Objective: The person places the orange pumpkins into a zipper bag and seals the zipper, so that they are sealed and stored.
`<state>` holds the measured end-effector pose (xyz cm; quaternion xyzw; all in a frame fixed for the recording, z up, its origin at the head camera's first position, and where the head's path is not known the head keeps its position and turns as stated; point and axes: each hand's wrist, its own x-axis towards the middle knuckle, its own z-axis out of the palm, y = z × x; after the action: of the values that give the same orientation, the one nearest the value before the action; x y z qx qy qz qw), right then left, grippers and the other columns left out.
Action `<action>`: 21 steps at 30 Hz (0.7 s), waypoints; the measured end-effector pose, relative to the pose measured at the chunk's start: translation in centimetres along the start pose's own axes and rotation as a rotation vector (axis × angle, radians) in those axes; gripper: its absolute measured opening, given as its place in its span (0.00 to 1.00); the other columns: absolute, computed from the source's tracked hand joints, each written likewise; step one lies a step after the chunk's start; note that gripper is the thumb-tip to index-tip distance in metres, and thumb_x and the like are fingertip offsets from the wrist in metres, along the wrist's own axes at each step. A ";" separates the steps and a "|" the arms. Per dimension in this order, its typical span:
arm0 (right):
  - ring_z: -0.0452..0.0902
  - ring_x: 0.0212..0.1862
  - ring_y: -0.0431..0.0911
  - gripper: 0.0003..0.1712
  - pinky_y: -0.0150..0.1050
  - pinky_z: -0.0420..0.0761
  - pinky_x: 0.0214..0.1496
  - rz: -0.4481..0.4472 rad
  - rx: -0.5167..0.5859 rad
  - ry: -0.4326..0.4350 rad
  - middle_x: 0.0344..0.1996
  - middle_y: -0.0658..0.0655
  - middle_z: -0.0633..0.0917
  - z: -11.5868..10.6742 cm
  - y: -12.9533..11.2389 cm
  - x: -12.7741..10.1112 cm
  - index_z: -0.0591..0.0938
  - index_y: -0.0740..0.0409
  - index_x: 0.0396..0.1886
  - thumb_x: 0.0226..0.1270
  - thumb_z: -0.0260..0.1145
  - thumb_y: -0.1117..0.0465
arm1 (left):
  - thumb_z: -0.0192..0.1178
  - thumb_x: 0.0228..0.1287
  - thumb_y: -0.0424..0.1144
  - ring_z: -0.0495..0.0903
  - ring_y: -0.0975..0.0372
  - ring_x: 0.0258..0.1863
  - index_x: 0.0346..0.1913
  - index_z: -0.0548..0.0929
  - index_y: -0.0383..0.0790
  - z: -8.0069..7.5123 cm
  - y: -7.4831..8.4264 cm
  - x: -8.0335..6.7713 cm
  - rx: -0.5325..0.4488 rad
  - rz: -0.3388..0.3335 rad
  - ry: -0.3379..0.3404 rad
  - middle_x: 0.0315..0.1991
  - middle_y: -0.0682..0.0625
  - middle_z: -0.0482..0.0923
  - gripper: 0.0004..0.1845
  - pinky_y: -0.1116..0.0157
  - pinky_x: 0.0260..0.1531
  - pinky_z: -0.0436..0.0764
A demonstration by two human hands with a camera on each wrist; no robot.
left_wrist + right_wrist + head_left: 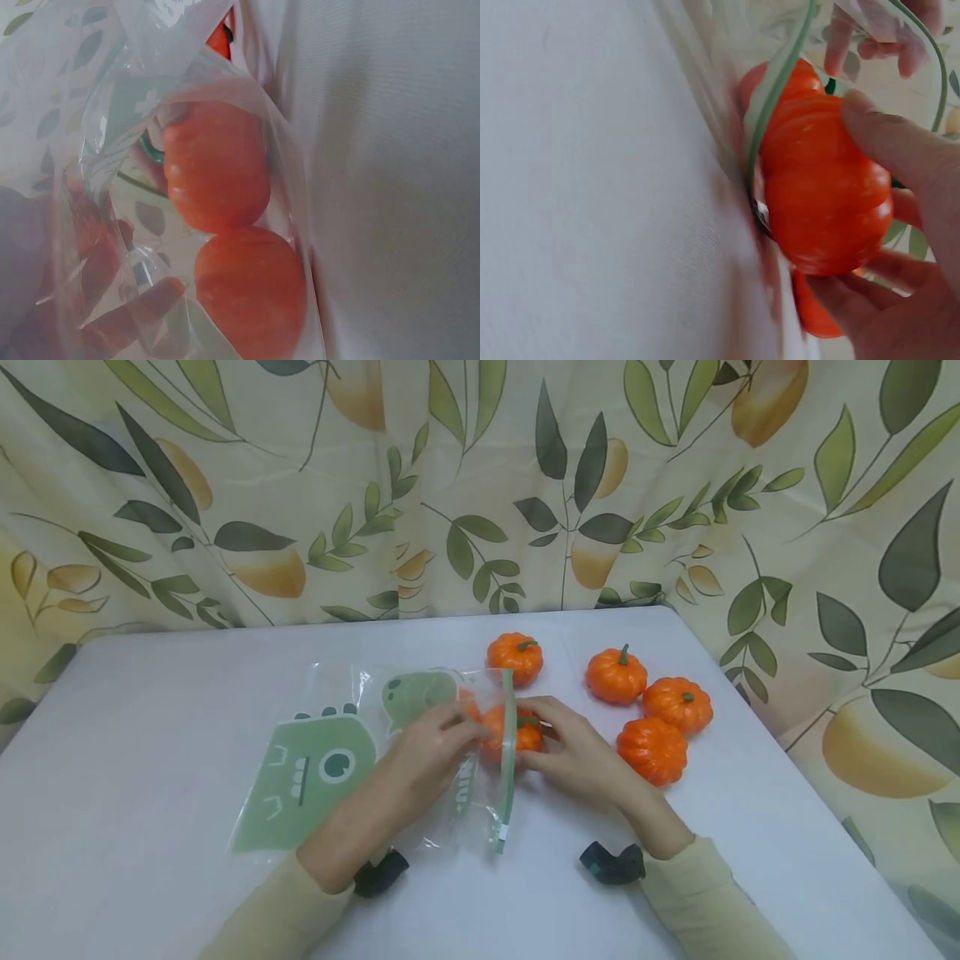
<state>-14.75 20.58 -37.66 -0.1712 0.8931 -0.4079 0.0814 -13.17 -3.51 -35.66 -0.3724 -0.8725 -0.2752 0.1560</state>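
A clear zip bag [303,785] with a green dinosaur print lies on the table, its green-edged mouth facing right and parted. My left hand [420,756] reaches over it and pinches the upper film near the mouth; its fingers [840,46] show through the plastic. My right hand [573,747] grips a small orange toy pumpkin [825,187] between thumb and fingers, partly inside the mouth. Deeper in the bag sits another pumpkin [217,165], close against the held one in the left wrist view.
Beyond the bag stands a loose pumpkin [516,658]. To the right, a group of three holds a back pumpkin [615,677], a right one [678,706] and a front one [651,752]. The white table [135,760] ends at a leaf-patterned curtain [465,485].
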 end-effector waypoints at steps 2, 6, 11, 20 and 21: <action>0.68 0.70 0.47 0.36 0.52 0.72 0.70 0.017 0.036 0.014 0.66 0.46 0.74 0.2 0.2 0.1 0.71 0.41 0.68 0.61 0.74 0.55 | 0.68 0.60 0.29 0.79 0.60 0.46 0.47 0.87 0.46 -0.1 0.0 0.0 -0.015 -0.013 -0.004 0.43 0.51 0.81 0.13 0.68 0.51 0.83; 0.66 0.71 0.45 0.36 0.50 0.70 0.72 0.044 0.079 -0.007 0.67 0.43 0.73 0.6 0.6 0.3 0.70 0.38 0.68 0.62 0.73 0.54 | 0.68 0.61 0.29 0.78 0.61 0.44 0.47 0.87 0.46 -0.1 0.0 0.0 -0.036 -0.018 0.003 0.42 0.52 0.80 0.13 0.68 0.50 0.84; 0.65 0.71 0.45 0.39 0.56 0.67 0.73 -0.005 0.051 -0.065 0.69 0.39 0.70 0.8 0.8 0.2 0.67 0.34 0.71 0.62 0.70 0.60 | 0.68 0.60 0.29 0.78 0.62 0.41 0.46 0.87 0.47 0.0 -0.1 -0.1 -0.017 0.010 0.015 0.39 0.52 0.79 0.13 0.70 0.46 0.84; 0.62 0.74 0.45 0.40 0.53 0.64 0.75 -0.057 0.117 -0.069 0.70 0.43 0.69 0.9 0.8 0.1 0.67 0.40 0.72 0.62 0.68 0.65 | 0.69 0.60 0.30 0.77 0.63 0.41 0.47 0.87 0.47 -0.2 -0.1 -0.1 -0.020 -0.009 0.005 0.40 0.52 0.80 0.13 0.71 0.47 0.84; 0.62 0.74 0.46 0.40 0.52 0.65 0.75 -0.046 0.136 -0.077 0.70 0.44 0.69 1.0 0.7 0.2 0.67 0.41 0.72 0.62 0.68 0.65 | 0.68 0.60 0.30 0.77 0.63 0.41 0.47 0.87 0.47 -0.2 -0.1 -0.1 -0.021 -0.009 0.005 0.40 0.52 0.80 0.13 0.71 0.47 0.84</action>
<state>-14.80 20.29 -38.87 -0.2015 0.8554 -0.4625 0.1179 -13.21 -3.72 -35.61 -0.3694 -0.8709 -0.2860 0.1529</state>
